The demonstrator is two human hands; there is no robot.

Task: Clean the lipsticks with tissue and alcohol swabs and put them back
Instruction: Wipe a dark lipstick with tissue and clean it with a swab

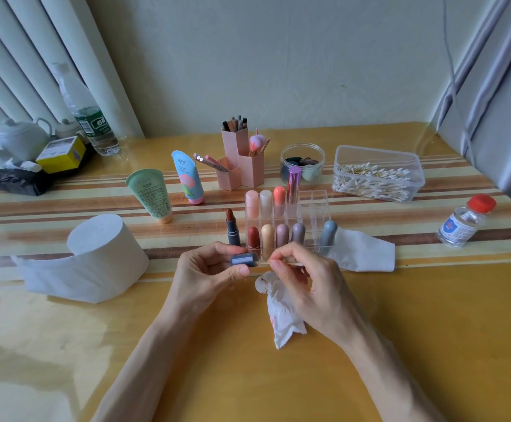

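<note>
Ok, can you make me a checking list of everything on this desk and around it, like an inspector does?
Surface: wooden table, shiny, with a striped band across the middle.
Job's things: clear organizer holding capped lipsticks; open lipstick standing left of it; tissue roll; flat tissue; swab box; alcohol bottle, red cap on.
Clutter: green tube, blue tube, pink brush holders, sponge jar, water bottle, teapot, yellow box, black bag.
Grippers: left hand grips blue-grey cap; right hand pinches cotton swab; stained tissue beneath it.
Cables: thin cord hanging by the wall, right.
Surroundings: pale wall; grey curtain right.
</note>
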